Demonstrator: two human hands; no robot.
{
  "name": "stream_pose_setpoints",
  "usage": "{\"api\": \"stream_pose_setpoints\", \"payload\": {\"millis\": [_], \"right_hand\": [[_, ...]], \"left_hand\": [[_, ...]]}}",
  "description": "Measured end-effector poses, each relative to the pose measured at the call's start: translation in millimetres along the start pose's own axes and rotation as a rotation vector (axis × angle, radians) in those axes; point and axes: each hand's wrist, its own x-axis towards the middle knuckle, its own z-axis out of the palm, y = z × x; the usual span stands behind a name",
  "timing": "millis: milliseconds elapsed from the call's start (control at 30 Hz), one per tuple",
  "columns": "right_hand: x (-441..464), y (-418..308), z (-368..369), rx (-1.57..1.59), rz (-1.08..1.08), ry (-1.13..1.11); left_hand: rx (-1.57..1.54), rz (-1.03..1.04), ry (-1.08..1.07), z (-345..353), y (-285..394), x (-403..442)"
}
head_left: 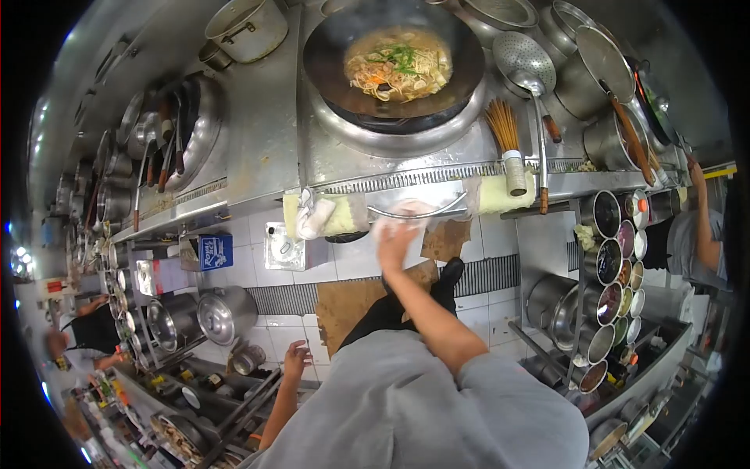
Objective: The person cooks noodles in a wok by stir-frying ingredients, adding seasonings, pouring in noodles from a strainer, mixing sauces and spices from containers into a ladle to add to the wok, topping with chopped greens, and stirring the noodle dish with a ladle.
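A pale cloth (412, 213) lies under my right hand (394, 241), which presses it against the metal front edge of the stove by a curved rail (418, 213). My left hand (297, 359) hangs low over the floor at the left of my body, its fingers apart and holding nothing. Beyond the rail a black wok (328, 70) sits on the burner ring, with noodles, broth and green shreds (400, 64) in it. A bamboo brush (506, 141) and a long-handled ladle (541, 156) rest at the right of the burner.
Folded towels (344, 215) hang on the front edge. A perforated strainer (523, 62) and pots (248, 31) stand on the stove. Seasoning containers (609, 262) line the right side. Other people's arms (707, 227) show at far right and far left. Cardboard (344, 309) covers some floor.
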Motion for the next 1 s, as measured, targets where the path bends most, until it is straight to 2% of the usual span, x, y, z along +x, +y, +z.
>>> {"api": "stream_pose_setpoints", "payload": {"millis": [33,67,133,200,233,267,300,333,400,467,533,600,633,667,700,733,767,800,833,867,900,933,967,1000], "right_hand": [[-10,-28,7,-0.038,0.106,-0.112],[-11,-54,-1,0.111,0.223,-0.230],[-10,-36,-14,0.051,0.179,-0.188],[11,15,-55,-0.170,-0.211,-0.461],[39,47,-87,-0.230,-0.272,-0.262],[71,40,-143,-0.294,-0.166,-0.222],[96,62,-167,-0.319,-0.182,-0.091],[124,82,-191,-0.400,-0.081,-0.037],[140,30,-237,-0.485,-0.009,0.037],[150,30,-215,-0.354,-0.379,0.045],[158,7,-198,-0.486,-0.134,-0.183],[151,24,-211,-0.599,-0.188,-0.159],[144,38,-208,-0.708,-0.245,-0.165],[143,75,-227,-0.668,-0.242,-0.060],[143,110,-259,-0.630,-0.251,0.044],[126,101,-292,-0.588,0.140,0.016],[112,117,-316,-0.698,0.263,0.002],[93,122,-334,-0.702,0.365,-0.014],[77,135,-350,-0.686,0.341,-0.050],[62,145,-361,-0.666,0.321,-0.088],[49,149,-368,-0.670,0.321,-0.084],[38,152,-373,-0.614,0.299,-0.107],[33,152,-376,-0.555,0.279,-0.133],[32,150,-375,-0.548,0.283,-0.133]], "left_hand": [[0.002,0.002,0.004,3,-2,1],[0.050,0.022,-0.030,4,-8,3],[0.119,0.047,-0.107,10,-15,1],[0.201,0.079,-0.146,15,-16,0],[0.329,0.129,-0.173,16,-15,0],[0.322,0.143,-0.178,21,-15,2],[0.287,0.075,-0.168,20,-17,0],[0.254,0.010,-0.159,18,-17,0],[0.246,0.033,-0.192,17,-21,6],[0.369,-0.045,-0.191,19,-16,8],[0.429,-0.048,-0.243,14,-18,18],[0.465,-0.021,-0.274,27,1,40],[0.558,0.206,-0.252,35,16,49],[0.640,0.430,-0.226,39,27,55],[0.663,0.398,-0.137,50,29,86],[0.624,0.546,-0.151,69,47,95],[0.577,0.686,-0.166,100,75,98],[0.524,0.706,-0.226,139,116,78],[0.472,0.723,-0.286,184,166,45],[0.381,0.830,-0.415,229,205,20],[0.461,0.981,-0.442,271,231,10],[0.594,1.096,-0.465,310,271,-23],[0.457,1.203,-0.479,357,292,-35],[0.548,1.381,-0.366,401,315,-42]]}}
